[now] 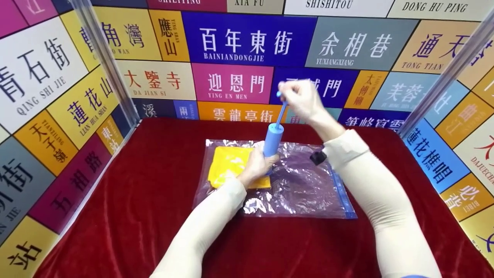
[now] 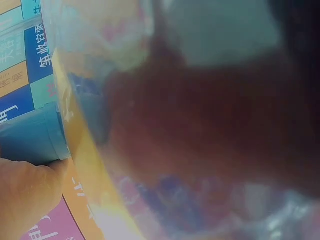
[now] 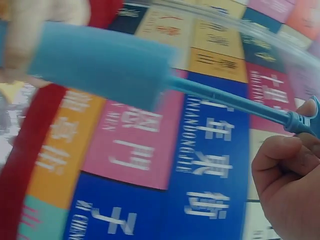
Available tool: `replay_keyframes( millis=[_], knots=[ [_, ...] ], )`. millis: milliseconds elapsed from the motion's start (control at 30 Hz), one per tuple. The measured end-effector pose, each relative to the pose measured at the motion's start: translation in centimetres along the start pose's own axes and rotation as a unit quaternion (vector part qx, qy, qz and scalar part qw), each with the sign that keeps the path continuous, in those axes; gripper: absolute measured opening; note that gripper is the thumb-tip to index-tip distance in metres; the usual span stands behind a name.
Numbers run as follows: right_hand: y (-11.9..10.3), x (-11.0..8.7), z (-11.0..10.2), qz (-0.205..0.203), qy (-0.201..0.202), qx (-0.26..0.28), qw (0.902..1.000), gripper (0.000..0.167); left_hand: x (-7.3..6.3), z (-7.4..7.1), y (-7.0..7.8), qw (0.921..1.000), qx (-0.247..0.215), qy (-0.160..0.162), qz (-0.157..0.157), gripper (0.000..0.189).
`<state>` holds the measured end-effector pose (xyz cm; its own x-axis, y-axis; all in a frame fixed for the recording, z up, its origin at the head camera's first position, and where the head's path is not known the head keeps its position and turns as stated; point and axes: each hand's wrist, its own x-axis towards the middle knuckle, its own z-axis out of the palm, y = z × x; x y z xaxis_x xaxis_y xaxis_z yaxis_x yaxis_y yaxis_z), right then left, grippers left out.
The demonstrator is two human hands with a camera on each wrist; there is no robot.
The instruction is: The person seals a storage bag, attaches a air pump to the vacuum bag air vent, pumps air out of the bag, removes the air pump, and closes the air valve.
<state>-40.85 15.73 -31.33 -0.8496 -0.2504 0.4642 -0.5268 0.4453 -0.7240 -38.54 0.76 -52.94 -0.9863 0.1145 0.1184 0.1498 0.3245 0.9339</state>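
Observation:
A blue hand pump (image 1: 273,139) stands tilted over a clear plastic vacuum bag (image 1: 305,189) with a folded yellow cloth (image 1: 228,164) inside. My left hand (image 1: 257,165) grips the lower part of the pump's barrel, down at the bag. My right hand (image 1: 303,96) holds the pump's handle high above, with the thin rod (image 3: 230,102) drawn far out of the barrel. In the right wrist view, the fingers of the right hand (image 3: 290,175) curl round the handle. Most of the left wrist view is blurred by the bag and a dark shape; the pump barrel (image 2: 35,135) shows at its left.
A dark red velvet cloth (image 1: 127,200) covers the table. The bag's blue zip edge (image 1: 343,193) lies at its right side. Walls with colourful printed signs (image 1: 247,42) surround the table at the back and both sides, with clear posts (image 1: 106,58) at the corners.

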Motion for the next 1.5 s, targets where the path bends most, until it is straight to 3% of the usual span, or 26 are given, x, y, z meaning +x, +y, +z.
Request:
replay_keyframes(
  millis=[67, 100, 267, 300, 333, 467, 733, 900, 1067, 1267, 1500],
  knots=[
    [-1.3, 0.4, -0.7, -0.013, 0.020, 0.016, 0.9996, 0.047, 0.0, 0.0, -0.1, 1.0000, 0.004, 0.002, 0.001, 0.046],
    [-1.9, 0.6, -1.0, -0.023, 0.028, 0.023, 0.9991, 0.047, 0.6, 0.3, -1.1, 0.9998, 0.009, 0.009, 0.014, 0.046],
    [-4.0, 0.8, -2.1, -0.052, 0.059, 0.079, 0.9938, 0.045, 0.6, 0.2, -1.2, 0.9993, 0.016, 0.022, 0.025, 0.041],
    [-4.2, 0.8, -2.2, -0.057, 0.064, 0.099, 0.9914, 0.045, 0.7, 0.2, -1.2, 0.9994, 0.018, 0.021, 0.022, 0.042],
    [-4.4, 0.8, -2.4, -0.060, 0.068, 0.119, 0.9888, 0.045, 0.2, -0.1, -0.3, 0.9997, 0.020, 0.014, 0.008, 0.042],
    [-4.7, 0.9, -2.8, -0.072, 0.077, 0.163, 0.9810, 0.043, 0.2, -0.1, 0.0, 0.9991, 0.041, 0.009, -0.011, 0.042],
    [-5.3, 2.4, -3.5, -0.039, 0.066, 0.033, 0.9965, 0.049, 0.6, -0.4, 0.6, 0.9992, 0.036, 0.003, -0.018, 0.040],
    [-3.8, 2.5, -2.6, 0.016, 0.005, -0.018, 0.9997, 0.050, 0.5, -0.3, 0.5, 0.9994, 0.032, -0.001, -0.012, 0.042],
    [-0.7, 1.2, -0.7, 0.052, -0.061, -0.068, 0.9944, 0.049, 0.2, 0.0, 0.2, 0.9996, 0.023, -0.006, -0.013, 0.043],
    [2.1, -0.1, 1.5, 0.042, -0.095, -0.086, 0.9909, 0.050, 0.3, 0.0, 0.0, 0.9999, 0.015, -0.005, -0.006, 0.042],
    [4.3, -1.2, 3.1, 0.014, -0.105, -0.099, 0.9895, 0.049, 0.4, -0.2, 0.2, 0.9996, 0.029, -0.002, 0.005, 0.041]
  ],
)
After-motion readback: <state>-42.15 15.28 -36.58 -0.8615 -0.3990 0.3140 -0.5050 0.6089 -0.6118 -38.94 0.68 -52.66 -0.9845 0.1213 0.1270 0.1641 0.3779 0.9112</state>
